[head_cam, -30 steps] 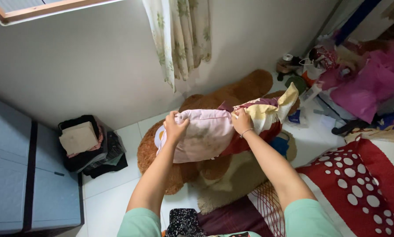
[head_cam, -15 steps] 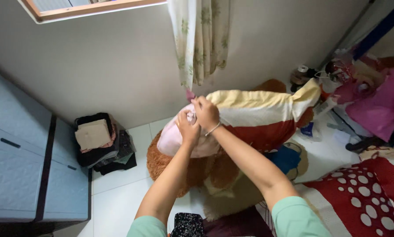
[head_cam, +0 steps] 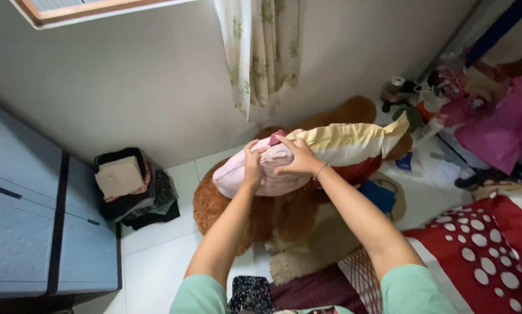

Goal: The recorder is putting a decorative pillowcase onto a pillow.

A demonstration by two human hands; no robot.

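- Two hands grip one pillow (head_cam: 284,168) at frame centre, above a brown plush bear (head_cam: 255,215).
- Left hand (head_cam: 252,166) clamps the pink end.
- Right hand (head_cam: 299,163) closes over the striped cover (head_cam: 348,139).

Both bare arms reach forward and upward from mint-green short sleeves, elbows slightly bent. The left hand (head_cam: 253,164) is curled closed, fingers gripping. The right hand (head_cam: 296,161) lies just beside it, palm down, fingers spread and pressing, a thin bracelet at its wrist.

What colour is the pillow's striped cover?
Cream, yellow and dark red bands on the cover, seen in the head view.
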